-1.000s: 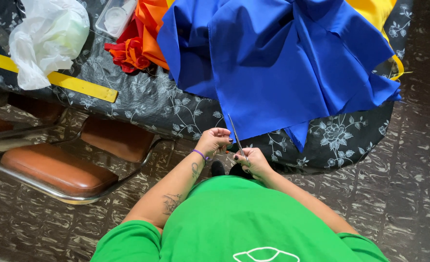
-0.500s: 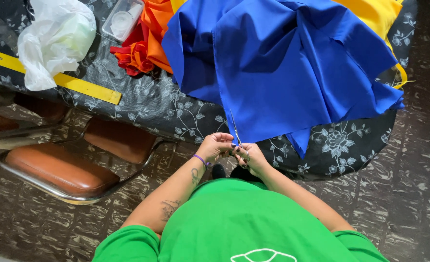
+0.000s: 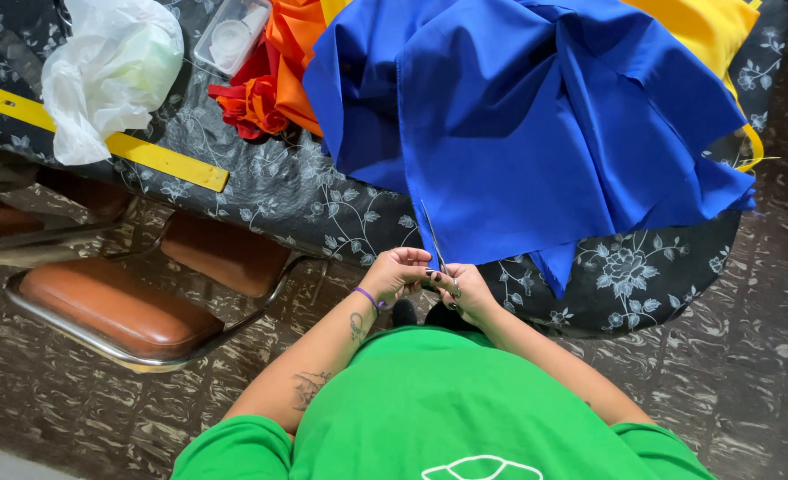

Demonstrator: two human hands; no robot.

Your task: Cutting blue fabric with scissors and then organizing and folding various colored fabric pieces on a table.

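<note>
Change since earlier frame: hands (image 3: 429, 284) at the same spot by the bench edge; blue fabric (image 3: 536, 133) and other items unmoved; only slight shift of view.
Risk, blade: scissors (image 3: 436, 249) pointing up toward the hanging hem of the blue fabric; likely nick or snag of the cloth if raised carelessly, fingers close to the blades as well.
Risk, cloth: blue fabric draped over the bench (image 3: 305, 196) edge, much of it hanging; possible slide to the floor if tugged.
Left hand (image 3: 398, 274): fingers curled inward, closed loosely at the scissors' lower end; purple band at the wrist.
Right hand (image 3: 465, 292): fingers curled around the scissors' handle, grip clamped on it; exact finger placement in the loops too small to tell.
Scissors, blades: appearing together, thin and pointed upward just below the blue hem; touching the cloth or not, cannot tell.
Surroundings: orange fabric (image 3: 278, 80) and yellow fabric (image 3: 705, 27) behind the blue; yellow ruler (image 3: 101, 133), white plastic bag (image 3: 110, 71) and clear container (image 3: 230, 36) at the left; brown chair (image 3: 110, 311) beside.
</note>
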